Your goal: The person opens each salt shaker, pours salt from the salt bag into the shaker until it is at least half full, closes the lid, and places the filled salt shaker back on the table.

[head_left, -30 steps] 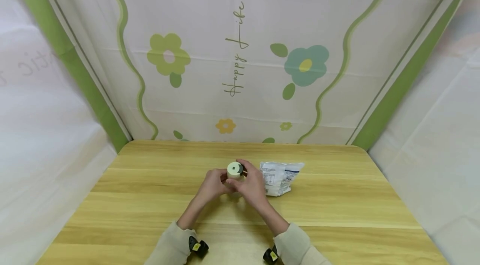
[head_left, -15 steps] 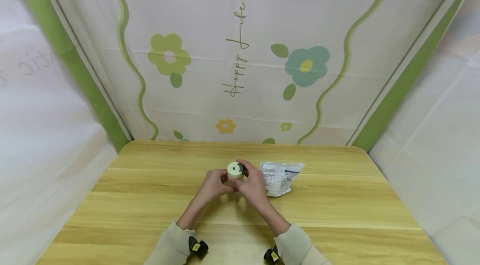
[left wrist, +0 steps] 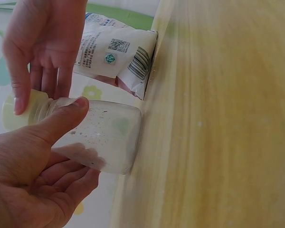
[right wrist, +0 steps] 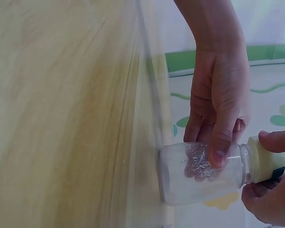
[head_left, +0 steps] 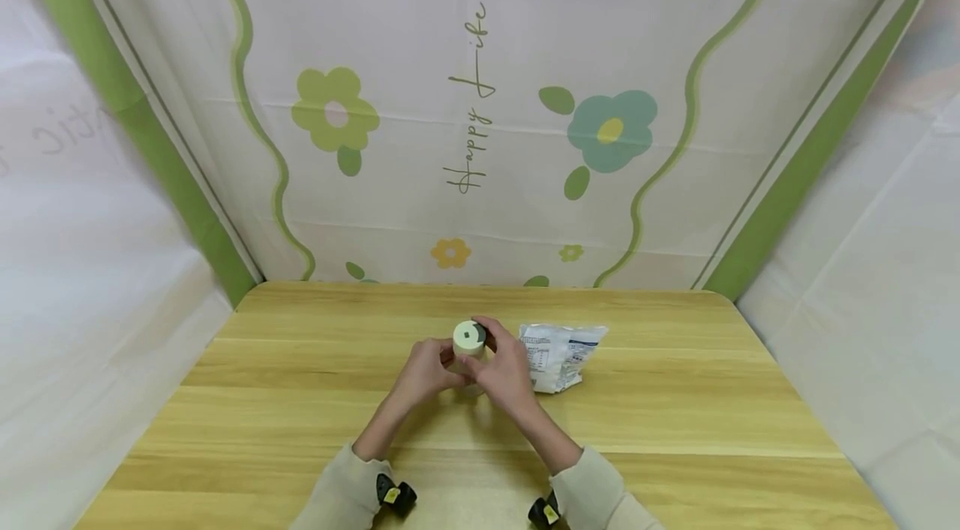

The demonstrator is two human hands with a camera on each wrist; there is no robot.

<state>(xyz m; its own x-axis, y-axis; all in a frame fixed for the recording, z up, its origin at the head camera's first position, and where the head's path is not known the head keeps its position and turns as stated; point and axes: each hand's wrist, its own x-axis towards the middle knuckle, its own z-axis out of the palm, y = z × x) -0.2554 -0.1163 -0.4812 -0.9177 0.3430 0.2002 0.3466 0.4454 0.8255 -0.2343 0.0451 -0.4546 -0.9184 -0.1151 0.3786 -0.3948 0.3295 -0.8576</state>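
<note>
A clear bottle point(left wrist: 111, 135) with pale specks on its wall stands upright on the wooden table point(head_left: 675, 413). My left hand point(head_left: 426, 372) grips its body, thumb on the near side and fingers curled behind. Up at the mouth, my right hand point(head_left: 504, 367) holds the pale yellow lid point(head_left: 468, 336) between thumb and fingers. A dark patch marks the lid's edge, and a small dark square its top. Ridges of the bottle's neck point(right wrist: 247, 164) show below the lid; whether the two are still joined is unclear. The bottle's contents, if any, cannot be made out.
Right of my right hand, a white printed packet point(head_left: 558, 357) stands on the table; a barcode and QR code show in the left wrist view. A flowered curtain point(head_left: 405, 205) hangs behind the table's far edge. Further cloth hangs at both sides.
The lid sits very slightly higher in my right hand, with a bit more of its side showing. My left hand and the packet have stayed in place.
</note>
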